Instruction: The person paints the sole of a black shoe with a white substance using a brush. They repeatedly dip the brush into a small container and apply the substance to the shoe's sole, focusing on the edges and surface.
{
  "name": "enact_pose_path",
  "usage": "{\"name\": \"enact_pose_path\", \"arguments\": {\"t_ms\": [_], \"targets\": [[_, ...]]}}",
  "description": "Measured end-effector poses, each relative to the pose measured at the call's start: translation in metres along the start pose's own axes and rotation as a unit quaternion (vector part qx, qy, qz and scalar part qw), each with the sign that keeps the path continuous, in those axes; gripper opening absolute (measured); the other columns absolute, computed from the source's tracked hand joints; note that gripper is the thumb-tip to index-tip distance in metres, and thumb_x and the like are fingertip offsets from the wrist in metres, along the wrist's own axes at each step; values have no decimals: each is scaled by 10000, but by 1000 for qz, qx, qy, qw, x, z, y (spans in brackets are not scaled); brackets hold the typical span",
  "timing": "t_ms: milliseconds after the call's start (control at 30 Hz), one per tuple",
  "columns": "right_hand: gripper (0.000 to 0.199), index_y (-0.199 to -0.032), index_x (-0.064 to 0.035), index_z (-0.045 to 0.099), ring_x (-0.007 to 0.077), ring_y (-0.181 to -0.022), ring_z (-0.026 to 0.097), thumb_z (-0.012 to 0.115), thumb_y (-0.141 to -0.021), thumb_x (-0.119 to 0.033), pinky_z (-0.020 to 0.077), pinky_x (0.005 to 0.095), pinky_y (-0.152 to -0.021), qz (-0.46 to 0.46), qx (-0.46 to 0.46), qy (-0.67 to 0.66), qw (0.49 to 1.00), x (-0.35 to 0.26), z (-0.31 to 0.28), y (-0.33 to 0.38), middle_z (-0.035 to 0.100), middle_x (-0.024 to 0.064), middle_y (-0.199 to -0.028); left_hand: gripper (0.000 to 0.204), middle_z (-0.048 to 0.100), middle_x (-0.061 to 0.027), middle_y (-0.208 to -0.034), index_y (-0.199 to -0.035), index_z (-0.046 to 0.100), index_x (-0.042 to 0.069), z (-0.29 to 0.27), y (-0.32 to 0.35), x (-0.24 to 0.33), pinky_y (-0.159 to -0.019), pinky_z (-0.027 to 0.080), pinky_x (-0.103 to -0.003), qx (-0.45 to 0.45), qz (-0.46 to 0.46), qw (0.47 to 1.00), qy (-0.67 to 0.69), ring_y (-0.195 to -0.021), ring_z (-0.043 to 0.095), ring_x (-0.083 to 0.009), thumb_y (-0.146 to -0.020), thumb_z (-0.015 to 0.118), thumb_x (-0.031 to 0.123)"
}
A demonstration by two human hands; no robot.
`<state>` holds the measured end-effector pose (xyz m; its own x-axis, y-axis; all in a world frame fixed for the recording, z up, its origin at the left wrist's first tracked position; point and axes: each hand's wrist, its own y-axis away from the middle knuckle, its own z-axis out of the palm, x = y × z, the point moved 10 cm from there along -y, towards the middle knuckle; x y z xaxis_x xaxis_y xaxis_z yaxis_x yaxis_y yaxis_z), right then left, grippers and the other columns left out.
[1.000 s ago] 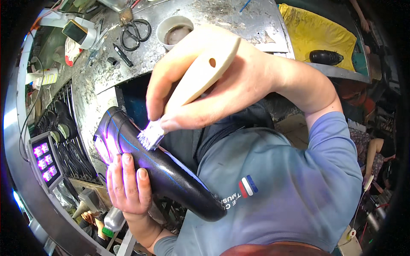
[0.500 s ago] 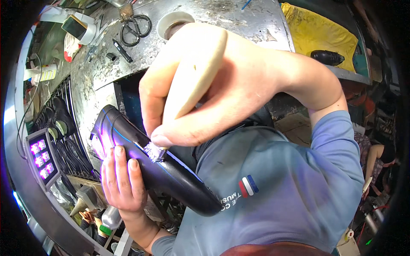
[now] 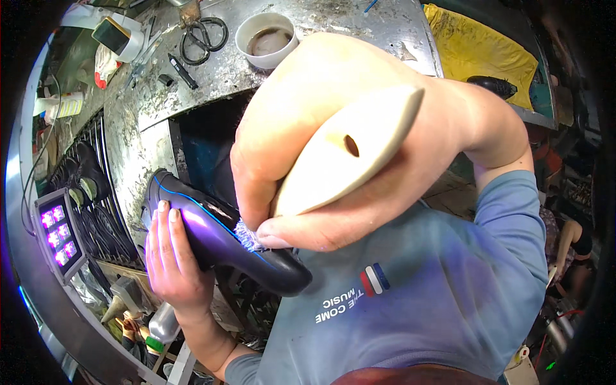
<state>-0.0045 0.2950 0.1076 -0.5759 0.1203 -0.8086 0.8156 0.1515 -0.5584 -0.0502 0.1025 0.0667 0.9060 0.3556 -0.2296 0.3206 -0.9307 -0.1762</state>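
We note the right hand (image 3: 359, 147) clenched around the cream handle of a brush (image 3: 346, 154), its bristles (image 3: 247, 232) now pressed against the upper edge of the black shoe (image 3: 224, 237). A second ago the bristle head stood further up toward the heel end and showed whole; since then the hand has travelled down along the blue seam line toward the toe, and thumb and forefinger now hide most of the tuft. The brush has also come nearer the camera, filling more of the view.

The left hand (image 3: 173, 256) keeps its grip from below, fingers wrapped over the side of the shoe, which sits in much the same place over the dark gap beside the metal table (image 3: 192, 83). We judge this to be one stroke in a brushing pass along the seam, with the toe end not yet reached.

On the table: scissors (image 3: 204, 35), a white bowl (image 3: 266, 40) of dark liquid. A purple-lit lamp (image 3: 58, 234) glows at left.
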Motion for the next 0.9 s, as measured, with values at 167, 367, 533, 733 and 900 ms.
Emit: {"name": "enact_pose_path", "arguments": {"t_ms": [167,367,533,733,900], "targets": [[79,-817,-69,722,259,-657,688,759,-804,-138,564,342,-600,-60,4,45,997,-19,-2,0,687,66,-739,568,615,-234,-1316,-1368,524,-42,7,6,-8,-990,503,-481,-2,-37,999,35,-1168,629,-405,-896,636,255],[86,-793,-74,708,272,-654,677,745,-795,-151,554,354,-597,-80,-2,74,994,-27,-5,6,675,71,-722,730,618,-229,-1313,-1389,506,-42,15,16,-20,-1003,496,-458,-36,-104,990,90,-1181,622,-402,-763,780,215],[94,-773,-77,696,283,-651,668,734,-787,-162,546,365,-594,-89,-7,106,990,-38,-9,15,665,76,-708,809,633,-226,-1289,-1404,493,-37,25,22,-29,-963,516,-424,-60,-169,969,172,-1138,645,-394,-708,828,206],[105,-750,-82,682,296,-648,657,720,-778,-176,536,377,-591,-103,-16,124,987,-45,-3,8,652,81,-691,694,696,-170,-1084,-1286,584,24,23,23,-26,-801,548,-396,-67,-207,947,236,-938,698,-351,-706,869,277],[115,-730,-86,670,307,-645,648,708,-770,-187,528,387,-589,-131,-1,133,982,-41,-1,7,642,85,-677,439,723,-142,-923,-1033,705,60,20,14,-11,-753,551,-382,-37,-221,912,343,-860,715,-326,-667,877,231]]}}
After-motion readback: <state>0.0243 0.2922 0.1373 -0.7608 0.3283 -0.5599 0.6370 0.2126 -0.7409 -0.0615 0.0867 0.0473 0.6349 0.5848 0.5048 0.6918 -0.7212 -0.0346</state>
